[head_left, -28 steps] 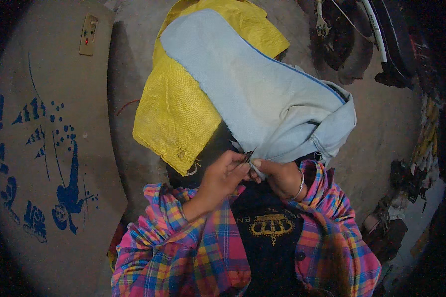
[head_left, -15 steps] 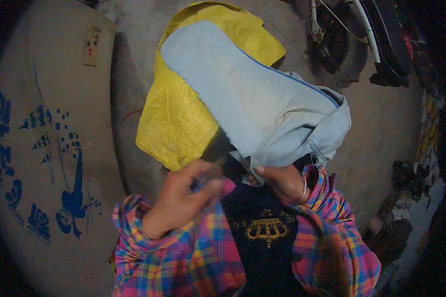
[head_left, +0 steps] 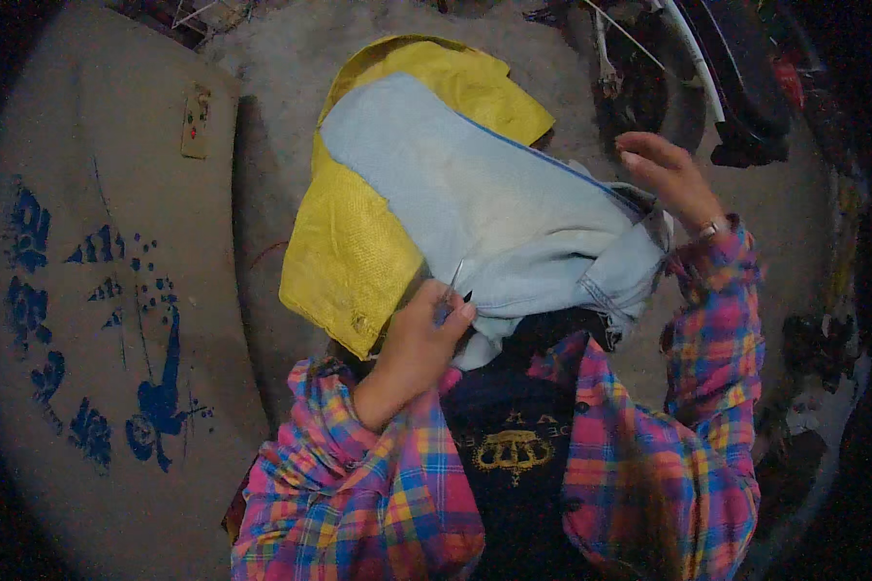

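Note:
A pale blue denim garment point(head_left: 513, 223) lies across my lap, with one leg panel stretched flat toward the far left and its nearer right part bunched in folds. My left hand point(head_left: 417, 344) is closed at the garment's near edge. From its fingers sticks a small pointed metal tool point(head_left: 454, 279), with a bit of blue showing inside the grip; its exact kind is hidden. Past the garment's right side, my right hand point(head_left: 673, 179) hovers with its fingers loosely stretched, and I see nothing in it. Under the denim spreads a yellow woven sack point(head_left: 349, 257).
At the left stands a brown panel point(head_left: 116, 339) with blue painted marks and a small switch plate point(head_left: 196, 121). A bicycle or motorbike part with a wheel point(head_left: 635, 87) is at the far right. Dark clutter point(head_left: 814, 358) lines the right edge.
My right hand has let go of the denim's near edge and moved up and right. My left hand has shifted right and up, bringing the metal tool to the denim.

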Demonstrator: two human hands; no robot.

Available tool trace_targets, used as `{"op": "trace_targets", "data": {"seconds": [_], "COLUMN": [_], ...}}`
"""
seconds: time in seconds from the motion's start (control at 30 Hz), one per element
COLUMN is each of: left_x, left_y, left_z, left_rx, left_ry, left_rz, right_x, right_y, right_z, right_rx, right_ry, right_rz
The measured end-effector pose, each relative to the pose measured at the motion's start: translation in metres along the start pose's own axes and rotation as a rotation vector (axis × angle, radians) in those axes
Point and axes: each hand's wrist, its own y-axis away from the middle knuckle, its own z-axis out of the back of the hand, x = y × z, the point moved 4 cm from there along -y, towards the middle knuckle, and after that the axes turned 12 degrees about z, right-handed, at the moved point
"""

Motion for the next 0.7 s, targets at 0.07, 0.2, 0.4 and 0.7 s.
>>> {"op": "trace_targets", "data": {"seconds": [0.07, 0.2, 0.4, 0.7], "left_x": [0.006, 0.020, 0.007, -0.094], "left_y": [-0.010, -0.028, -0.044, 0.010], "left_z": [-0.006, -0.016, -0.025, 0.018], "left_rx": [-0.058, -0.097, -0.107, -0.178], "left_ry": [0.071, 0.339, 0.507, 0.602], "left_rz": [0.004, 0.165, 0.222, -0.304], "right_x": [-0.029, -0.061, -0.045, 0.043], "right_y": [-0.035, -0.050, -0.042, 0.008], "right_z": [-0.021, -0.048, -0.038, 0.052], "right_rx": [0.138, 0.333, 0.199, -0.131], "right_ry": [0.390, 0.374, -0.011, -0.728], "right_rz": [-0.110, -0.193, -0.148, 0.232]}}
